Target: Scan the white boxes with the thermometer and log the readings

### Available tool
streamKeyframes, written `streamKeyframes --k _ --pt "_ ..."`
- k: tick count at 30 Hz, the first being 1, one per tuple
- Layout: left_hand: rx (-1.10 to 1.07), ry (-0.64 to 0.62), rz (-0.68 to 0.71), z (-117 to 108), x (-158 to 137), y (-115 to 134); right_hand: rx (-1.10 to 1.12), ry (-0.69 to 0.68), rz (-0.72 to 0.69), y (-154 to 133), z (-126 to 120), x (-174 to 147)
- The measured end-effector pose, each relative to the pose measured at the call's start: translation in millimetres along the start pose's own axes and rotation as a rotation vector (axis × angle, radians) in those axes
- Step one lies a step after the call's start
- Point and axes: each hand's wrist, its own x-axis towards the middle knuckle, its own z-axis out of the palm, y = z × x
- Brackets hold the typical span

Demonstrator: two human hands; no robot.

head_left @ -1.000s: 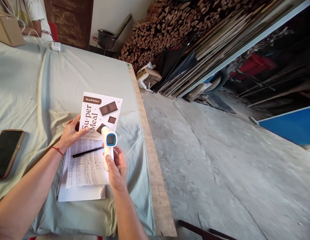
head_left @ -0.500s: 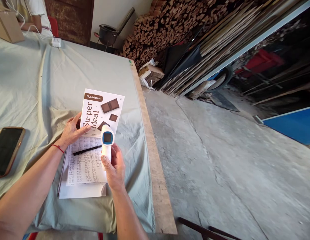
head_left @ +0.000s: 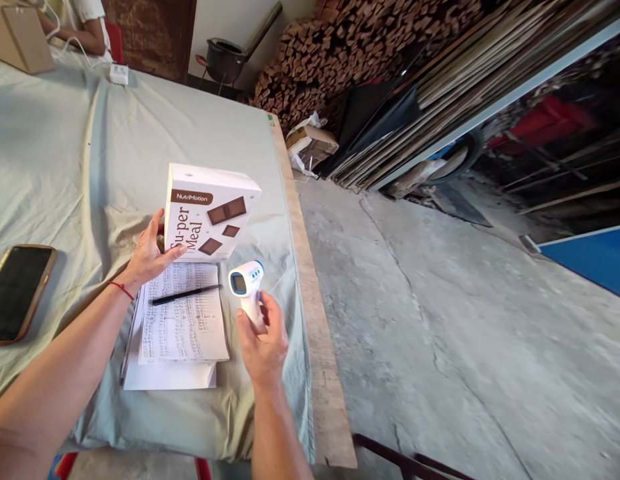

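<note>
**Box tipped up on the left, thermometer gripped on the right**

The white NutriMotion Su-per Meal box (head_left: 210,217) is seen tilted up on its near edge, just beyond the handwritten sheets (head_left: 183,320), its printed face turned toward the camera and its long axis running across the table; the left hand (head_left: 149,257) is pressed against its left side, fingers spread and open on the card; the box lies up and to the left of the right hand (head_left: 263,340), which is closed around the handle of the infrared thermometer (head_left: 246,283); the left hand is plainly nearer. A black pen (head_left: 185,294) rests on the sheets; a phone (head_left: 17,293) lies well apart on the green cloth (head_left: 65,167).
</note>
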Motion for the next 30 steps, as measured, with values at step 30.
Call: streamKeyframes --k 30 --pt "0.057 -0.008 0.056 15 3 -2 0.258 -0.264 0.043 -18 -11 -37"
